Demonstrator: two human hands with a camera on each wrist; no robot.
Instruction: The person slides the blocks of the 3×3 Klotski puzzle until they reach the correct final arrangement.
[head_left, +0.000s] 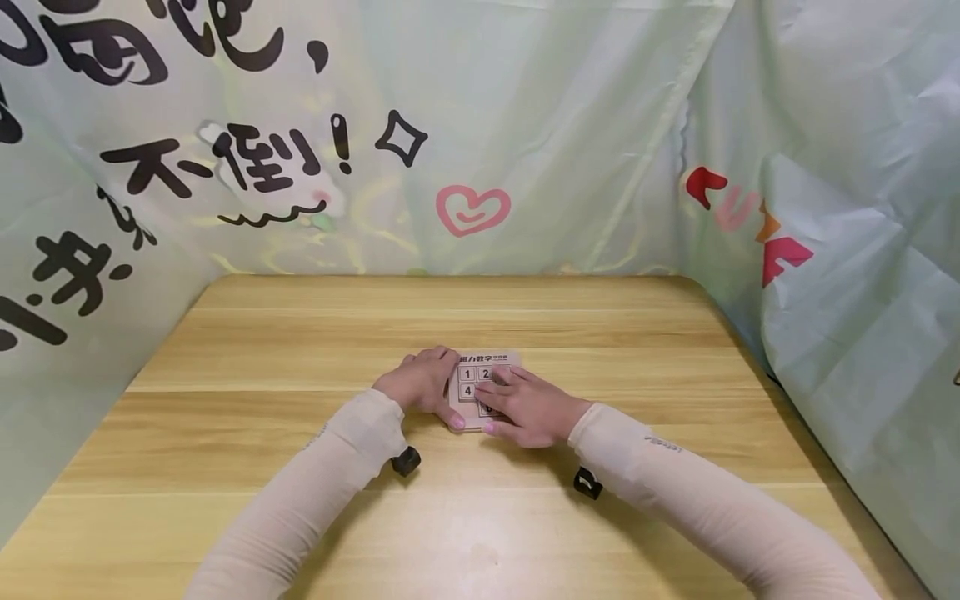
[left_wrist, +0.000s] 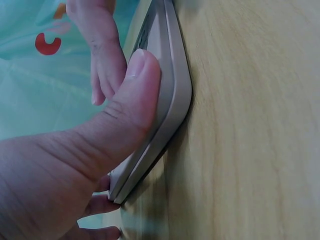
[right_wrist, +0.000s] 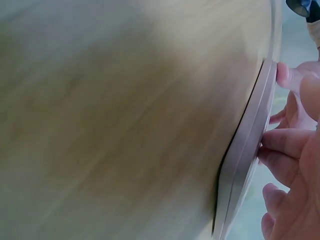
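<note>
A small pale number slide puzzle [head_left: 467,390] lies flat on the wooden table, black writing along its far edge and framed digits such as 1, 2 and 4 on its tiles. My left hand [head_left: 426,382] holds its left side, thumb at the near corner and the other fingers at the far left. In the left wrist view the thumb presses on the puzzle's rim [left_wrist: 167,95]. Over the right part of the face lies my right hand [head_left: 534,408], its fingertips touching the tiles and covering several of them. The right wrist view shows these fingers [right_wrist: 287,142] extended onto the face.
The table [head_left: 480,517] has light wood grain. A pale printed curtain [head_left: 570,150] with black lettering and a pink heart stands behind it, and more sheeting [head_left: 847,333] hangs along the right edge. Black wrist cameras [head_left: 407,461] hang under both sleeves.
</note>
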